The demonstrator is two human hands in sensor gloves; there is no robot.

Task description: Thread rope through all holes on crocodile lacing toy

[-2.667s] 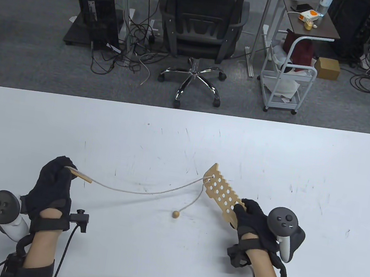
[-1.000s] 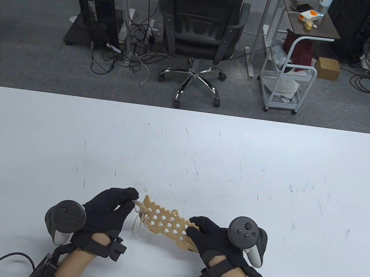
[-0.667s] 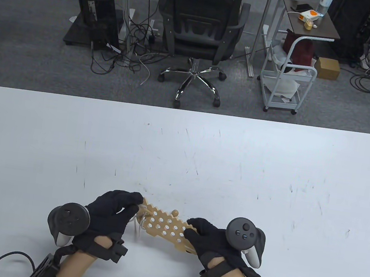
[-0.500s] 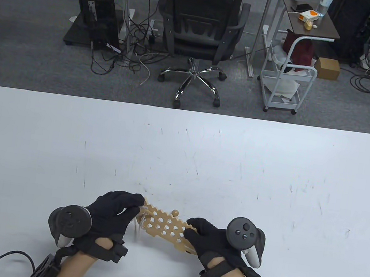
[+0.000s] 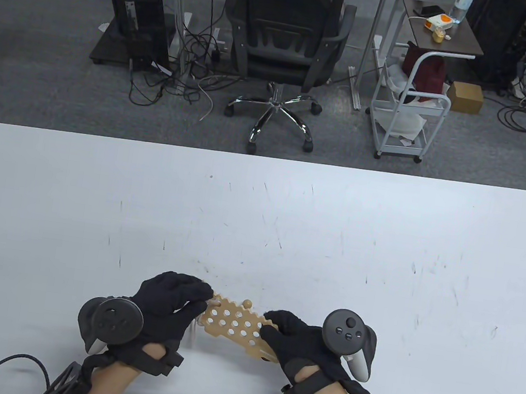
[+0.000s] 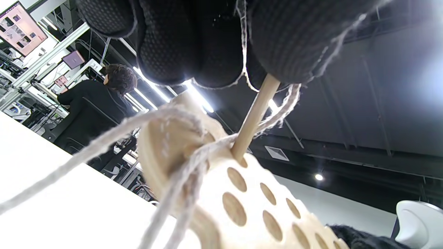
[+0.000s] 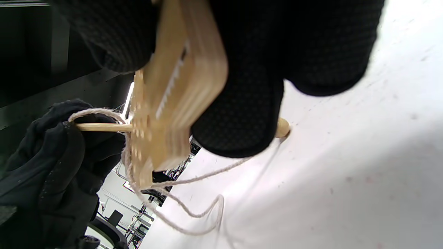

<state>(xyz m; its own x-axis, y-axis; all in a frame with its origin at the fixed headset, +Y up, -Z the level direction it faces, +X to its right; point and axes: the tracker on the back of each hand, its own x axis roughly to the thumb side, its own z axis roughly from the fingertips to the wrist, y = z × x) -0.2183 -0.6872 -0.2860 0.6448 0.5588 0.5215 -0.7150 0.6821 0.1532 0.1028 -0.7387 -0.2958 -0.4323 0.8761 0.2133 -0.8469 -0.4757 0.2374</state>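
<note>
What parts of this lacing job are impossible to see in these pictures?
- Table view: the left hand covers the wooden needle and the hole it enters.
- Table view: the right hand hides the crocodile toy's near end.
- Right wrist view: the toy is blurred, its holes unreadable.
- Left wrist view: the rope runs off the edge.

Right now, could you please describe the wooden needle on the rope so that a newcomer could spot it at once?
At the white table's near edge, two gloved hands hold a holed wooden crocodile board. The needle is the thin smooth stick pinched by the left hand, poking into a hole, unlike the fuzzy rope.
</note>
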